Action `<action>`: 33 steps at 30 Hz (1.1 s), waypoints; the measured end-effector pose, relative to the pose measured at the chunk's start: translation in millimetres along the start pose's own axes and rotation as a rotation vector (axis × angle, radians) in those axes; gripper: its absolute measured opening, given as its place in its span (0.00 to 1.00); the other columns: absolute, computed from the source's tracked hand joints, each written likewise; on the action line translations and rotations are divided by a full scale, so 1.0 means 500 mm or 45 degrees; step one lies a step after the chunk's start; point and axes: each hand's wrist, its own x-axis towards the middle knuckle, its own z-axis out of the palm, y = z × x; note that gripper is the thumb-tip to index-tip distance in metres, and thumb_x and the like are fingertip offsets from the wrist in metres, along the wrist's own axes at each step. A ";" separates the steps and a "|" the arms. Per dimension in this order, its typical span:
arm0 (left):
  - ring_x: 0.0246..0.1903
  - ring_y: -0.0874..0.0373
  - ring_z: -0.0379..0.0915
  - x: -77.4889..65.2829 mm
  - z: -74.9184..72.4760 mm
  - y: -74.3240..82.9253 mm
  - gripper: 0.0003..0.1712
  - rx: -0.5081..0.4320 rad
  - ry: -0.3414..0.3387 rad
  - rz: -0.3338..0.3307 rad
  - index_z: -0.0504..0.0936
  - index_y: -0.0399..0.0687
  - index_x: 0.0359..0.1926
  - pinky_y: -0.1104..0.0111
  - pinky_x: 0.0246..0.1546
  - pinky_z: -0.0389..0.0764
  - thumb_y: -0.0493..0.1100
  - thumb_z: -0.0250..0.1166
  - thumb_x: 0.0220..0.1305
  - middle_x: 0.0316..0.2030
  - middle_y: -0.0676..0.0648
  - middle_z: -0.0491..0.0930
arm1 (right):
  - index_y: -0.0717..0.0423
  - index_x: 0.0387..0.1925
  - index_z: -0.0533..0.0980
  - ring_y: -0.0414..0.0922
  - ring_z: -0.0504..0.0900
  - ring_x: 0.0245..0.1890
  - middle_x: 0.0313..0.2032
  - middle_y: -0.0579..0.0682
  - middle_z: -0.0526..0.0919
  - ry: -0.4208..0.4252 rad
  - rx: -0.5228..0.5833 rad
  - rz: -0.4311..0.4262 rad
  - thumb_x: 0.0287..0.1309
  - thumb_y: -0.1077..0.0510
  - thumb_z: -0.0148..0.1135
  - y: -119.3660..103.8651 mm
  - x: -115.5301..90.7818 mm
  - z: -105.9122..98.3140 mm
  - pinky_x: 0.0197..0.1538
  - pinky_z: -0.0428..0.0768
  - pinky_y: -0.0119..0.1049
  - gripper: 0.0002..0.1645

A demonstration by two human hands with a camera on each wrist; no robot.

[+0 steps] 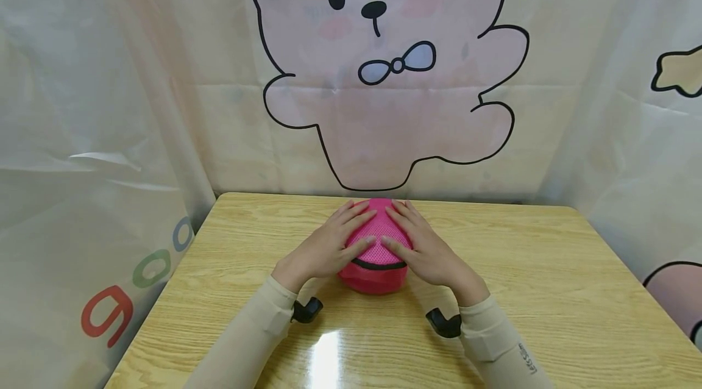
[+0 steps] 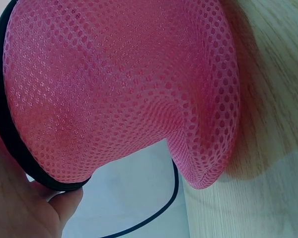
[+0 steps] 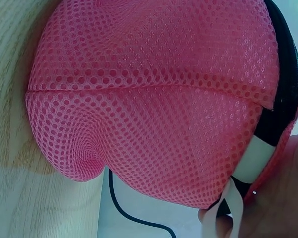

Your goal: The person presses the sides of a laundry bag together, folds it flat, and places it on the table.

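A rounded pink mesh pouch (image 1: 377,279) with a black zipper band stands near the table's far edge, between the two hands. My left hand (image 1: 326,247) lies along its left side, fingers spread and fairly straight over the upper mesh. On the other side, my right hand (image 1: 430,253) rests in the same way, the two thumbs close together on top. In the left wrist view the mesh (image 2: 124,89) bulges and folds near the tabletop. A white tab (image 3: 256,157) and a pale ribbon loop (image 3: 233,203) show by the band in the right wrist view. The pouch's far side is hidden.
The wood-grain table (image 1: 548,291) reaches out on both sides of the pouch. A printed curtain (image 1: 230,145) hangs behind and beside it. Black wrist mounts (image 1: 307,310) stick out under the sleeves. A dark cable (image 2: 174,193) hangs beyond the table edge.
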 end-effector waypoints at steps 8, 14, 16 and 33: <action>0.83 0.46 0.38 -0.001 0.001 -0.001 0.39 -0.001 -0.016 0.001 0.59 0.59 0.81 0.48 0.80 0.56 0.65 0.53 0.77 0.82 0.51 0.53 | 0.52 0.82 0.54 0.59 0.36 0.84 0.84 0.51 0.47 -0.035 0.009 0.019 0.73 0.35 0.56 0.000 -0.002 -0.002 0.77 0.50 0.71 0.48; 0.83 0.46 0.38 -0.003 0.002 -0.003 0.39 0.003 -0.042 -0.022 0.59 0.60 0.81 0.48 0.80 0.55 0.67 0.53 0.77 0.82 0.50 0.53 | 0.52 0.82 0.53 0.58 0.36 0.84 0.84 0.51 0.47 -0.059 0.013 0.037 0.72 0.34 0.57 0.003 -0.002 -0.001 0.78 0.50 0.70 0.49; 0.83 0.45 0.38 -0.003 0.002 -0.003 0.40 0.004 -0.052 -0.029 0.58 0.61 0.82 0.48 0.80 0.54 0.67 0.53 0.77 0.82 0.50 0.53 | 0.52 0.82 0.53 0.58 0.37 0.84 0.84 0.51 0.47 -0.065 0.014 0.041 0.72 0.34 0.57 0.004 -0.003 0.000 0.78 0.51 0.70 0.49; 0.83 0.44 0.41 -0.005 0.009 -0.011 0.43 -0.008 -0.123 -0.054 0.56 0.60 0.82 0.46 0.78 0.58 0.69 0.53 0.75 0.83 0.50 0.52 | 0.49 0.82 0.54 0.59 0.38 0.84 0.83 0.51 0.48 -0.101 0.000 0.049 0.71 0.31 0.56 0.014 -0.004 0.004 0.78 0.50 0.69 0.50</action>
